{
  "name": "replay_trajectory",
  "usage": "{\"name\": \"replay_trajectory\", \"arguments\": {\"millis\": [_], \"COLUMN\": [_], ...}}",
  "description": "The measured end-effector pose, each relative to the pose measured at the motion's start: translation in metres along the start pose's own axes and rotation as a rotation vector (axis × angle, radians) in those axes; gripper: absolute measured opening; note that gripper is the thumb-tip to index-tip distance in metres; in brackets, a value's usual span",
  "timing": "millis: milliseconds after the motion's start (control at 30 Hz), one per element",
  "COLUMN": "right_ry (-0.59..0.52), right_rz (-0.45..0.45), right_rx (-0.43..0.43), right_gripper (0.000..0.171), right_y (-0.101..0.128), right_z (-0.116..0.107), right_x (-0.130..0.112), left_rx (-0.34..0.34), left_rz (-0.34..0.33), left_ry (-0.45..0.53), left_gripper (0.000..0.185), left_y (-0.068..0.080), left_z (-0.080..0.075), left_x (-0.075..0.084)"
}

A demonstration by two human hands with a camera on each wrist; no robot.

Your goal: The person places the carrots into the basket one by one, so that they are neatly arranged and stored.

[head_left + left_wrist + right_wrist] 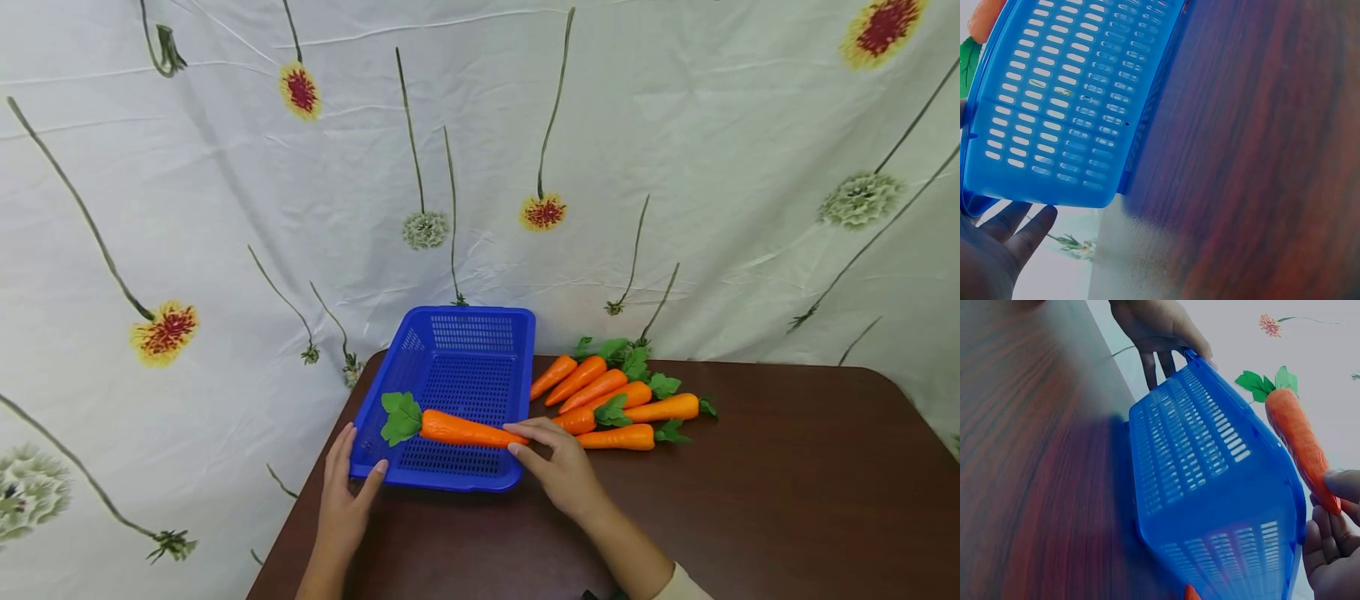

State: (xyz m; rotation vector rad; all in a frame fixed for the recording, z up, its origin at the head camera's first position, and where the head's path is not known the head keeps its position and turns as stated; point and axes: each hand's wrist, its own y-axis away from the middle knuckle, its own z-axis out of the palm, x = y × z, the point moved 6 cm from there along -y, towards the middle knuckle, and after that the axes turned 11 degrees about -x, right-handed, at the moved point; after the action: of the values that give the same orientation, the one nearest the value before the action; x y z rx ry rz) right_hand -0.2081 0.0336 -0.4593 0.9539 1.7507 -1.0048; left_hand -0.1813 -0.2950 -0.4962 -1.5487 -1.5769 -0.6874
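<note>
Dark brown wood-grain table (750, 500), smooth and rounded at the corners; landmark: blue basket.

Left hand (343, 500): at the basket's near left corner, fingers straight along the outer wall, thumb at the rim; steadies it, nothing enclosed.

Right hand (558, 467): at the basket's near right corner, fingertips and thumb pinched on the narrow tip of one carrot.

Blue basket (517, 367): rectangular plastic tray, slotted walls and perforated floor, rounded rim; stands on the table's left part, long side running away from the viewer.

Held carrot (461, 430): smooth orange plastic, tapered; long axis crosswise over the basket's near end, above the floor. Tip points right toward the hand; green crinkled fabric leaves (401, 417) point left, over the basket's left wall.

Carrot pile (611, 400): similar orange carrots with green leaves, just right of the basket on the table, tips mostly toward the basket.

White cloth backdrop (675, 150): behind the basket, creased, printed with long-stemmed flowers.
</note>
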Motion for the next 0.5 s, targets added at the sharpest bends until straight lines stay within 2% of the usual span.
{"name": "replay_trajectory", "arguments": {"millis": [233, 500], "right_ry": [-0.008, -0.005], "right_rz": [0.012, -0.057], "right_rx": [0.023, 0.077], "right_gripper": [0.026, 0.026], "right_y": [-0.004, -0.005], "right_z": [0.012, 0.016], "right_x": [-0.003, -0.006], "left_rx": [-0.015, -0.008], "left_rz": [0.004, 0.006], "left_ry": [0.007, 0.0], "left_gripper": [0.074, 0.073], "left_y": [0.0, 0.0], "left_z": [0.0, 0.0], "left_x": [0.0, 0.0]}}
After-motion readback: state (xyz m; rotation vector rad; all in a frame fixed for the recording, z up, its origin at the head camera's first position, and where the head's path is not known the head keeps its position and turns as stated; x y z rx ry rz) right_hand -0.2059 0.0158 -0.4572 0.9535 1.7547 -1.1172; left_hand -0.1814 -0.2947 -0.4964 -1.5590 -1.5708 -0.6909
